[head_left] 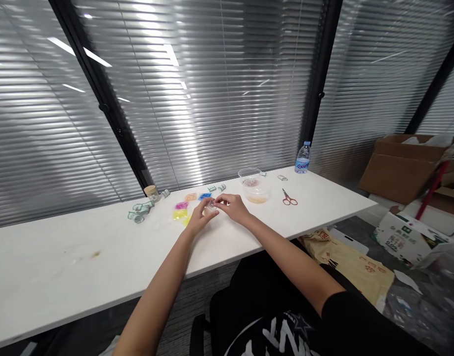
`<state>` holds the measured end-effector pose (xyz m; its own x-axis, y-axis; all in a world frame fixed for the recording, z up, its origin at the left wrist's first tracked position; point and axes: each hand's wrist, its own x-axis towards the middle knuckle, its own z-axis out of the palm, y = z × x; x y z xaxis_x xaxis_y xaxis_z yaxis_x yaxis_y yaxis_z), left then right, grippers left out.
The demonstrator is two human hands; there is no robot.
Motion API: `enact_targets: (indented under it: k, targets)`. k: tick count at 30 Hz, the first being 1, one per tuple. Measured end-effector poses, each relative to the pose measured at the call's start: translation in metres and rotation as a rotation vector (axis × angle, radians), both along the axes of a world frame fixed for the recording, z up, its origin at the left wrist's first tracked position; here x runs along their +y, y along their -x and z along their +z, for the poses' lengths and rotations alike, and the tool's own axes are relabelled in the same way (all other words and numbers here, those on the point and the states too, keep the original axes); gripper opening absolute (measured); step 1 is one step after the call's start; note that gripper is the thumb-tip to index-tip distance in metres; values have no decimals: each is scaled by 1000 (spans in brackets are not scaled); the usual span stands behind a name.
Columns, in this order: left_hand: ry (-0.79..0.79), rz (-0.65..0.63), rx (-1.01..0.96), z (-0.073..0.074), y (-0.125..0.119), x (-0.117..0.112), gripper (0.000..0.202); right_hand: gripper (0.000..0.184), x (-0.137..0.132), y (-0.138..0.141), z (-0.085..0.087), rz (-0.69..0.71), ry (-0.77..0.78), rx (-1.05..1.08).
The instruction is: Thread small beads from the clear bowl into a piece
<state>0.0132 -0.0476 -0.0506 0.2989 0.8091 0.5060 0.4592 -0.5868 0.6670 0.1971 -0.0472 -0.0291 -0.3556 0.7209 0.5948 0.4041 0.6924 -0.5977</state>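
Note:
My left hand [199, 217] is curled around a small clear container [211, 208] just above the white table. My right hand [231, 206] meets it from the right, its fingertips pinched together at the container's top. What the right fingers hold is too small and hidden to make out. Small packets lie close beyond and left of my left hand: pink [181, 205], yellow [180, 214], orange [190, 197] and blue [205, 196]. Another yellow packet [187, 220] is partly covered by that hand.
Clear round tubs [263, 190] stand right of my hands, with orange bits at the bottom. Scissors [289, 199] with red handles and a water bottle [303, 159] are farther right. Several small clear cups [139, 212] with green print lie left, near a tan-lidded jar [151, 192]. Cardboard boxes [400, 160] sit right.

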Motion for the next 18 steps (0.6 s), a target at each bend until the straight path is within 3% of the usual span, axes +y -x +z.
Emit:
enact_targets:
  k: [5,10,15,18]
  targets:
    - [37,-22,-89,-1,1,2,35,23,7,5,2,19,1,-24]
    - [100,-41,-214,1,-1,1,35,26,9,10,15,8,8,-58]
    - [134,-21,-348,5,-2,1,34,28,11,25,25,-88,37,-34]
    - [188,31,-419,5,-2,1,33,33,14,36,22,-171,57,15]
